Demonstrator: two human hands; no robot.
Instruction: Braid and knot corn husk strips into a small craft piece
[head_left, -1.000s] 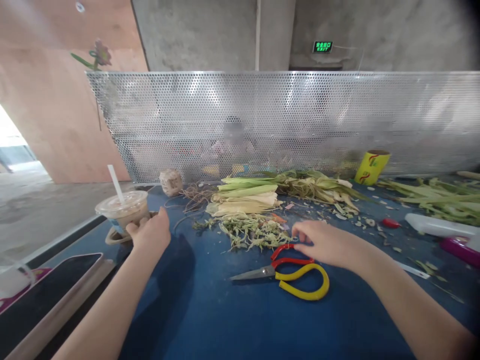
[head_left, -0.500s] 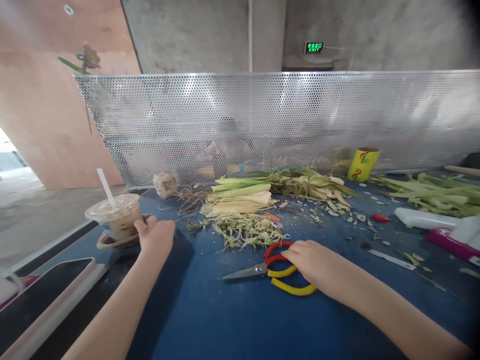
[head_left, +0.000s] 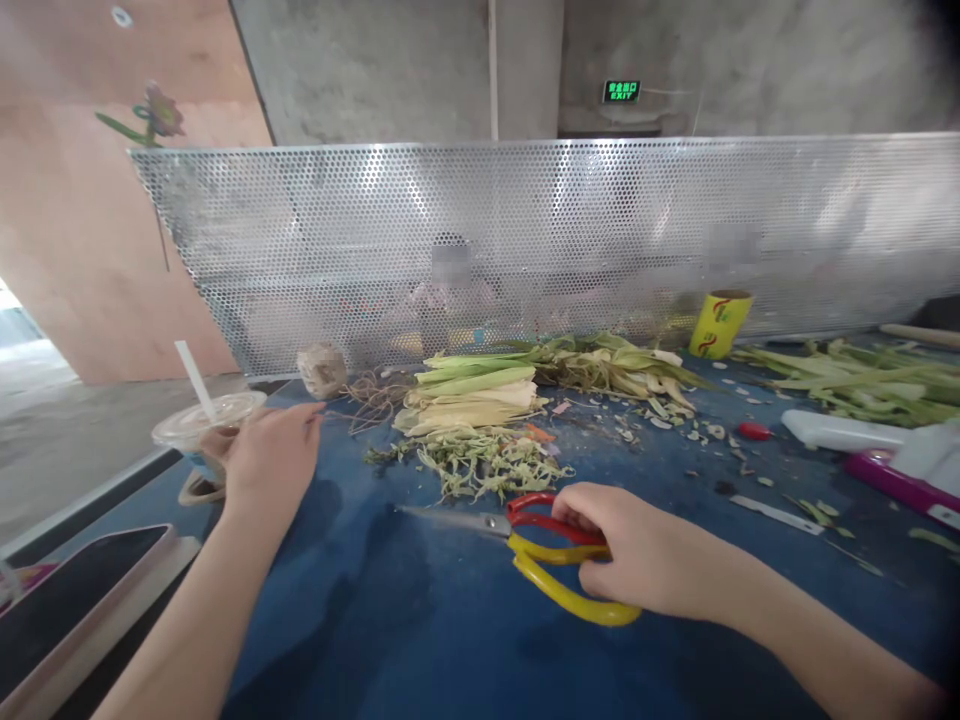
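My right hand (head_left: 637, 545) is wrapped round the red and yellow handles of a pair of scissors (head_left: 559, 560), whose pointed blades face left above the blue tabletop. At the left, my left hand (head_left: 274, 455) passes in front of a lidded drink cup (head_left: 206, 415) with a white straw. Its fingers are drawn together, the tips close to tangled brown twine (head_left: 375, 400); what they hold, if anything, I cannot make out. Stacked pale corn husks (head_left: 472, 395) lie mid-table, with a heap of shredded greenish strips (head_left: 495, 462) before them.
A perforated metal screen (head_left: 525, 230) stands behind the table, with a person blurred beyond it. A yellow tube (head_left: 720, 325), more husks (head_left: 877, 380), a white and purple tool (head_left: 900, 470), a thin blade (head_left: 776, 513) and scraps lie right. A phone (head_left: 82, 600) lies lower left.
My right hand has closed further round the scissors' handles, and the scissors have shifted left. My left hand has moved left and up, its fingers changing from spread to drawn together.
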